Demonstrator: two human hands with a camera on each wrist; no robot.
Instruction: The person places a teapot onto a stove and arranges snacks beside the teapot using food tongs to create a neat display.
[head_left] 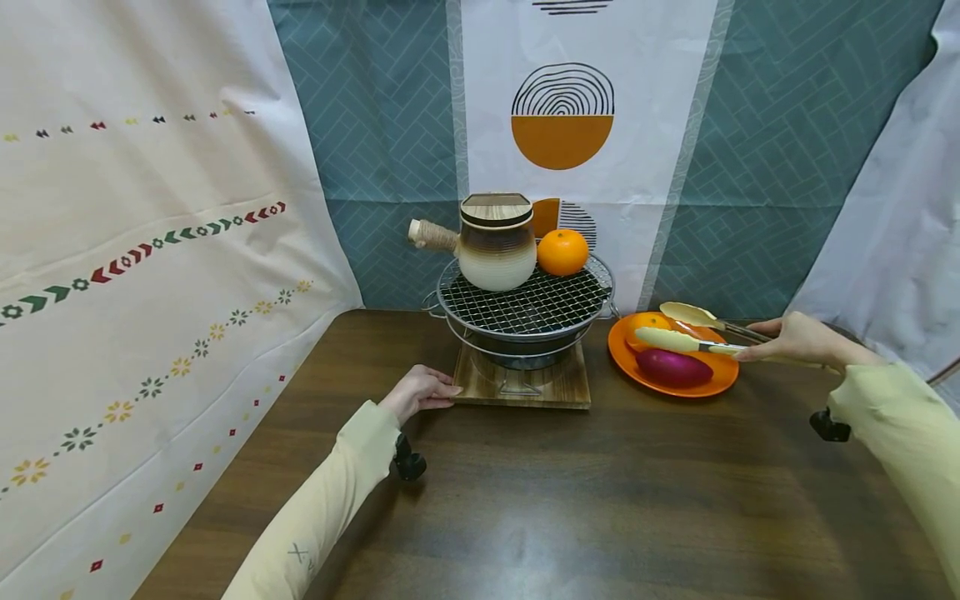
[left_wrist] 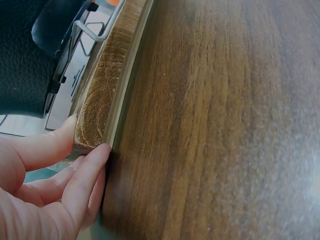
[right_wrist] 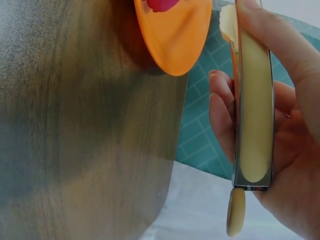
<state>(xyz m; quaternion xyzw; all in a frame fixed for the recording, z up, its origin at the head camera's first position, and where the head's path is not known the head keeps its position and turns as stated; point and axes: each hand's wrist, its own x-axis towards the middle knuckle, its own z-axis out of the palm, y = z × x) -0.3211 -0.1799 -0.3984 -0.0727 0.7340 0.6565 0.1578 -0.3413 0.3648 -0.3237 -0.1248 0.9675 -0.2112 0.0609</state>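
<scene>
My left hand (head_left: 422,393) pinches the front left corner of a wooden board (head_left: 555,395); in the left wrist view, the thumb lies on top of the board's corner (left_wrist: 95,117) and a finger at its lower edge. A round grill stove (head_left: 517,350) with a black mesh top stands on the board. My right hand (head_left: 798,340) grips a pair of tongs (head_left: 726,347) with cream tips, which are spread apart above an orange plate (head_left: 723,385). On the plate lie an orange fruit (head_left: 637,323) and a smooth purple oblong item (head_left: 675,369). The tips touch neither visibly.
On the mesh stand a brown-and-cream pot (head_left: 497,257) with a wooden lid and a rope-wrapped handle (head_left: 435,236), and an orange (head_left: 562,252) beside it. A patterned curtain (head_left: 390,150) hangs behind the brown wooden table (head_left: 570,492), with a cream cloth (head_left: 187,292) along the left.
</scene>
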